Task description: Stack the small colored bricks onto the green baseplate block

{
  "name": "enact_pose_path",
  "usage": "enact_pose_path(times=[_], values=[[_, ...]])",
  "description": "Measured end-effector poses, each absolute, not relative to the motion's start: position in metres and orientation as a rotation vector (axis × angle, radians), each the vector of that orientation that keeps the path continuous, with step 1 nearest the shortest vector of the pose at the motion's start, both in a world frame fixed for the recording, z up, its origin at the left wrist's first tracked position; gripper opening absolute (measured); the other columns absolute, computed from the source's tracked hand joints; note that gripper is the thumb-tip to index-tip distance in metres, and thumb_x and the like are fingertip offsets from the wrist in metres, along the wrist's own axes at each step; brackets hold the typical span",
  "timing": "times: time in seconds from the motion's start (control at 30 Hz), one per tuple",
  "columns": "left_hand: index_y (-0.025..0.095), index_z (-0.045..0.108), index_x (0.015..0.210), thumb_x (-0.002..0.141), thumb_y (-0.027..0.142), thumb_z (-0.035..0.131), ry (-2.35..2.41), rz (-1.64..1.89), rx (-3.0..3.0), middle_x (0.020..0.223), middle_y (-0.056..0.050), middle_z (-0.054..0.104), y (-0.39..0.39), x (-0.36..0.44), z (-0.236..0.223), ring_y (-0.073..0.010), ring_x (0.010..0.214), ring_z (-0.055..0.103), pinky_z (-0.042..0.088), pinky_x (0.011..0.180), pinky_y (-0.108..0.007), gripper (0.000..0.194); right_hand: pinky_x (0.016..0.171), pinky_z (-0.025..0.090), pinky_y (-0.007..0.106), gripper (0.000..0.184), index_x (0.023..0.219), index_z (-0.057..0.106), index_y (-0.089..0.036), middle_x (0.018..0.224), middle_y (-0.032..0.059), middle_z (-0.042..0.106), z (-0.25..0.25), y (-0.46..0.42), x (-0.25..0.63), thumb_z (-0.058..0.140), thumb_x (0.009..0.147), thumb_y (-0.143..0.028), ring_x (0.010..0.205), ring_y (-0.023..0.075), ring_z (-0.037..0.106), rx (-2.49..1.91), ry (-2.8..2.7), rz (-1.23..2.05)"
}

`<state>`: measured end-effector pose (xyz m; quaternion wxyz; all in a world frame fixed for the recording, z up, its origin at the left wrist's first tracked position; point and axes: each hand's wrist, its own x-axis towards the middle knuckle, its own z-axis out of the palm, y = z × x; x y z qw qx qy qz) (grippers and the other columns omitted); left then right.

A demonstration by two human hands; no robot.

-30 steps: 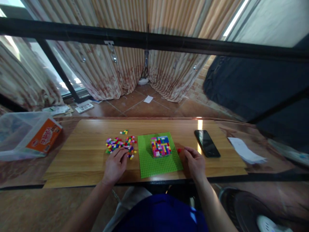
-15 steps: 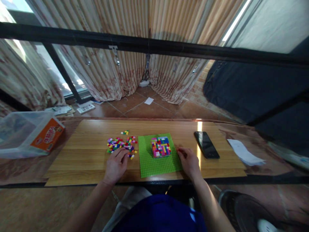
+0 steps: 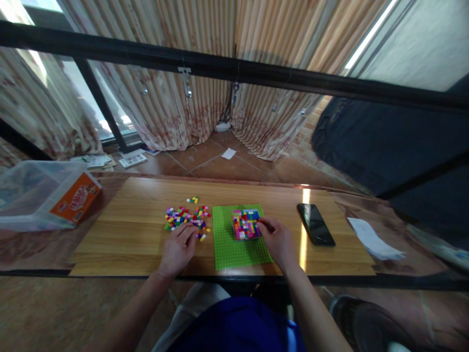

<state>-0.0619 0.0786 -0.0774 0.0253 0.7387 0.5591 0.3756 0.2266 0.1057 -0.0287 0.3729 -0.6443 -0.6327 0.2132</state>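
A green baseplate (image 3: 234,256) lies at the middle of the wooden table, bearing a block of many-coloured toy bricks (image 3: 245,225). My right hand (image 3: 277,240) reaches over the plate's right side, its thumb and forefinger pinched at the block's right edge. Whatever small piece those fingertips may hold is hidden. To the left, my left hand (image 3: 179,248) rests at the near side of a pile of loose bricks (image 3: 183,216), fingers curled together over the bricks. Its fingertips cover what is under or between them.
A black phone (image 3: 315,225) lies right of the plate, with white paper (image 3: 373,239) beyond it. A clear plastic bin (image 3: 40,195) with an orange label stands at the far left. A few bricks (image 3: 192,200) sit apart behind the pile. A dark bar (image 3: 256,73) crosses the upper view.
My right hand has moved left, from beside the baseplate to the right edge of the brick block. My left hand stays at the loose pile. The camera view has shifted slightly.
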Motion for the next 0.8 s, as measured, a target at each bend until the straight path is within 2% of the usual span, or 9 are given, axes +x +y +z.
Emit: enact_pose_path(times=[0.13, 0.43, 0.67, 0.8], values=[[0.019, 0.066, 0.093, 0.090, 0.021, 0.050, 1.720, 1.188, 2.262, 0.096, -0.006, 0.069, 0.079, -0.061, -0.076, -0.0181, 0.095, 0.064, 0.053, 0.088, -0.032, 0.016, 0.065, 0.046, 0.031, 0.030, 0.097, 0.070, -0.019, 0.084, 0.0051, 0.069, -0.031, 0.112, 0.223, 0.056, 0.081, -0.041, 0.066, 0.0168, 0.059, -1.700, -1.678, 0.470], [0.019, 0.066, 0.093, 0.091, 0.021, 0.049, 1.710, 1.170, 2.256, 0.096, -0.007, 0.069, 0.079, -0.061, -0.077, -0.0186, 0.095, 0.064, 0.054, 0.086, -0.032, 0.017, 0.064, 0.046, 0.031, 0.040, 0.102, 0.068, -0.019, 0.084, 0.0059, 0.070, -0.033, 0.119, 0.221, 0.060, 0.078, -0.050, 0.063, 0.0162, 0.058, -1.691, -1.654, 0.449], [0.019, 0.066, 0.093, 0.090, 0.021, 0.049, 1.706, 1.178, 2.263, 0.095, -0.007, 0.069, 0.079, -0.060, -0.075, -0.0184, 0.094, 0.064, 0.054, 0.085, -0.032, 0.017, 0.064, 0.051, 0.031, 0.047, 0.103, 0.068, -0.018, 0.084, 0.0067, 0.072, -0.045, 0.116, 0.225, 0.067, 0.072, -0.052, 0.069, 0.0180, 0.063, -1.580, -1.413, 0.796], [0.019, 0.066, 0.093, 0.090, 0.021, 0.050, 1.709, 1.164, 2.259, 0.096, -0.007, 0.069, 0.079, -0.060, -0.075, -0.0189, 0.095, 0.064, 0.053, 0.085, -0.032, 0.017, 0.071, 0.053, 0.032, 0.044, 0.099, 0.069, -0.016, 0.089, 0.0084, 0.073, -0.048, 0.116, 0.226, 0.064, 0.075, -0.052, 0.079, 0.0200, 0.067, -1.478, -1.264, 0.935]])
